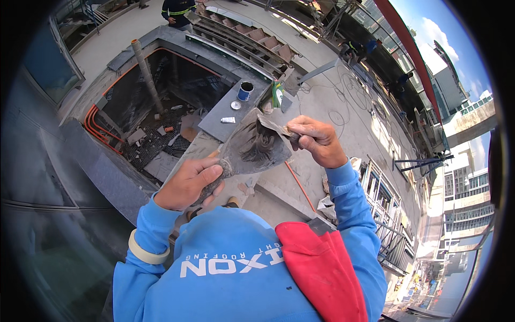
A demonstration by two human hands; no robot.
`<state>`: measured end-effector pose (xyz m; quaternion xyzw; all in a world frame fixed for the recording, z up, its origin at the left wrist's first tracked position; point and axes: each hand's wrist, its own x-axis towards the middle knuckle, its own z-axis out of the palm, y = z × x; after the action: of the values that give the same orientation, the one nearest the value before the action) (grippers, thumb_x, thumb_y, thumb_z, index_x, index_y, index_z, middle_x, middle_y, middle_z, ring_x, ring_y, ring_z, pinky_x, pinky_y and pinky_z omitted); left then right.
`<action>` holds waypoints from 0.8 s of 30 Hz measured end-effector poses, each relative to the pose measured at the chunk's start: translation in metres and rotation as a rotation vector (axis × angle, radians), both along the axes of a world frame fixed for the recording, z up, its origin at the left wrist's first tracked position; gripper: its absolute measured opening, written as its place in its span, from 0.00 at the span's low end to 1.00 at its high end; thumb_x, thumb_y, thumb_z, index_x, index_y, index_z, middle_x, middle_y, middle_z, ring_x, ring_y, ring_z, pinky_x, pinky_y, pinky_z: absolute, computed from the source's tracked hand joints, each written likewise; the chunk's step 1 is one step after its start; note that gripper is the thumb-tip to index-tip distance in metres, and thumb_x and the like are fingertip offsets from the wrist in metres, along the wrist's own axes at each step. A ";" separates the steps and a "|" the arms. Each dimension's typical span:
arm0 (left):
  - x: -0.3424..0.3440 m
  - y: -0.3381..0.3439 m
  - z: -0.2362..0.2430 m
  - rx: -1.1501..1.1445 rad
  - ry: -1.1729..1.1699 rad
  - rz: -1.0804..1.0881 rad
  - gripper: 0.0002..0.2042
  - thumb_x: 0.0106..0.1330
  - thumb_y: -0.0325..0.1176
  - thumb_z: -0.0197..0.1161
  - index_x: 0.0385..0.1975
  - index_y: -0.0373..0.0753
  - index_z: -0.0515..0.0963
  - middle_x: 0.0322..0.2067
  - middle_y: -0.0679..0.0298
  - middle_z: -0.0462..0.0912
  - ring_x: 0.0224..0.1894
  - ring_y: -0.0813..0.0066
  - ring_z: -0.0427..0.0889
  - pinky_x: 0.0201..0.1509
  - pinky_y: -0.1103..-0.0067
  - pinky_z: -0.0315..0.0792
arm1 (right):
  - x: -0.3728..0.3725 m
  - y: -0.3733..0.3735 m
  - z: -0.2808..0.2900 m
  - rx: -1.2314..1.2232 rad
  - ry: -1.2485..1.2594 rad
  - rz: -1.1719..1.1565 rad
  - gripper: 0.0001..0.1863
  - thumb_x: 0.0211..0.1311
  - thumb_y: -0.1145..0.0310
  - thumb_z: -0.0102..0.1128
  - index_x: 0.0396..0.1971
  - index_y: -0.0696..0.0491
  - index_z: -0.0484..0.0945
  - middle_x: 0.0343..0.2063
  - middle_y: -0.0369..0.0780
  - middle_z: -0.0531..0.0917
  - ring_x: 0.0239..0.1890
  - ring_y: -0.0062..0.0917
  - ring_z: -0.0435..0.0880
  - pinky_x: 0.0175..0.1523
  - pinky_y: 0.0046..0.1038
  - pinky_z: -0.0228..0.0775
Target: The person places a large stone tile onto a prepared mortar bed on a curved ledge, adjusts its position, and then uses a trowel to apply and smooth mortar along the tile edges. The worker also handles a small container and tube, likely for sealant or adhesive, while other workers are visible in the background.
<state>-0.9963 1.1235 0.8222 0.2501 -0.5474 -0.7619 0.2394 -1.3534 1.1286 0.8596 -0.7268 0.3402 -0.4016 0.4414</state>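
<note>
In my left hand (190,182) is the crusted, rounded edge of a grey, roughly triangular smeared plate (236,145); the fingers are closed round it. Dark paste (263,140) is swirled on the plate. My right hand (317,140) pinches a small crusted tool (292,135) at the plate's right edge; its blade cannot be made out, so its kind is unclear. Beyond the plate, on a grey slab (217,127), stand an opened blue can (245,91) and a round lid (236,105). A white tube (228,120) lies nearer.
Left of the slab is an open pit (161,123) with rubble, orange conduits (96,126) and an upright pipe (145,75). A green bag (277,94) stands right of the can. Metal frames (382,201) lie at right. A person (178,12) stands at the far left.
</note>
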 end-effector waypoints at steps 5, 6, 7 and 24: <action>-0.003 -0.002 0.001 -0.053 -0.041 -0.020 0.16 0.80 0.41 0.53 0.40 0.31 0.77 0.26 0.66 0.79 0.20 0.83 0.74 0.22 0.83 0.66 | -0.013 0.009 -0.035 -0.078 0.014 -0.058 0.17 0.71 0.71 0.64 0.57 0.57 0.83 0.49 0.43 0.83 0.51 0.28 0.82 0.57 0.27 0.73; -0.003 -0.002 -0.001 -0.078 -0.064 -0.026 0.17 0.80 0.41 0.53 0.40 0.30 0.77 0.26 0.65 0.79 0.20 0.82 0.74 0.22 0.83 0.66 | -0.016 0.014 -0.043 -0.056 0.028 -0.071 0.17 0.71 0.71 0.63 0.57 0.57 0.83 0.49 0.42 0.84 0.51 0.28 0.82 0.58 0.28 0.72; -0.005 -0.001 -0.003 0.003 -0.030 0.000 0.17 0.80 0.42 0.54 0.40 0.30 0.77 0.26 0.65 0.79 0.20 0.82 0.74 0.22 0.83 0.66 | -0.019 0.017 -0.051 -0.039 0.040 -0.073 0.17 0.71 0.72 0.63 0.57 0.57 0.83 0.48 0.42 0.84 0.51 0.29 0.82 0.59 0.29 0.72; -0.025 0.025 -0.011 -0.537 -0.263 0.757 0.15 0.81 0.39 0.52 0.41 0.32 0.76 0.24 0.67 0.77 0.23 0.84 0.74 0.25 0.81 0.67 | 0.093 0.062 -0.046 0.586 -0.563 -0.193 0.32 0.78 0.48 0.51 0.60 0.66 0.70 0.33 0.45 0.84 0.18 0.22 0.78 0.20 0.22 0.68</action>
<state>-1.0211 1.1488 0.8110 0.4553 -0.6210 -0.4146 0.4849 -1.2608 1.1909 0.8132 -0.3970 0.3728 -0.5105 0.6655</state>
